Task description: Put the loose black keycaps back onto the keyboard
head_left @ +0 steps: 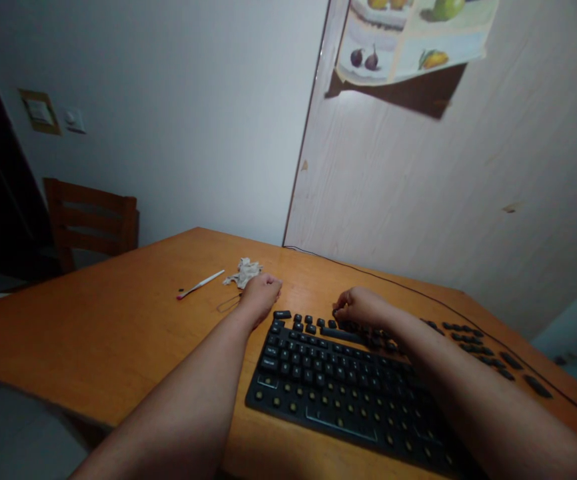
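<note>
A black keyboard (318, 380) lies on the table below my hands; its upper rows carry keycaps, while the rows nearest me show bare switches. Behind its far edge, loose black keycaps (308, 320) and a long space bar (341, 333) are laid out. My right hand (363, 307) is closed over these loose pieces, its fingertips pinching a small black keycap (336, 311). My left hand (262, 297) is curled shut beyond the keyboard's left corner; whatever its fingers hold is hidden. Beside it are a crumpled grey cloth (244, 272) and a thin wire loop (227, 304).
A white toothbrush (203, 283) lies to the left, with a small dark piece (181, 289) near its head. More loose keycaps (473, 343) spread at the right. A black cable (393, 275) runs along the table's back. A wooden chair (93, 217) stands at left.
</note>
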A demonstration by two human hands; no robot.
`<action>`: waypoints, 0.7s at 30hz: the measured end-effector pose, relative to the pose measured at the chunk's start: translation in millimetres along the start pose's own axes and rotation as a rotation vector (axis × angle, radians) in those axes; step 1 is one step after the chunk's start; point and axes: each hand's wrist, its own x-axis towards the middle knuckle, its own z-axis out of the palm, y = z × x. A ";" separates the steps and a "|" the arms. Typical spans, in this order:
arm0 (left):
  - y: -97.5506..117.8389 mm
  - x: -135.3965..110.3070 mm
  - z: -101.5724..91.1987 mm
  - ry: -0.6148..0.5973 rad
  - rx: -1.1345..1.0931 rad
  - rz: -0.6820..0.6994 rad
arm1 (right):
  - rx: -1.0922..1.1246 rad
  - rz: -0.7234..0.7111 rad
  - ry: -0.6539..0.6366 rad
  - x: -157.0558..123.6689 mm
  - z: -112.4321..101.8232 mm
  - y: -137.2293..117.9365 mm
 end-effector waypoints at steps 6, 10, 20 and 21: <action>3.5 -1.1 -0.9 -0.001 -0.006 -0.005 | -0.037 -0.008 0.073 -12.4 -12.1 -5.8; 7.3 -2.6 -0.8 0.002 -0.003 -0.009 | -0.033 -0.060 0.095 -42.2 -22.8 -16.0; 7.6 -3.3 -0.8 -0.008 -0.011 -0.005 | -0.047 -0.313 0.108 -145.4 -3.9 -50.7; 7.2 -3.0 -0.9 -0.007 -0.006 0.000 | -0.060 -0.320 0.110 -150.8 -0.1 -52.9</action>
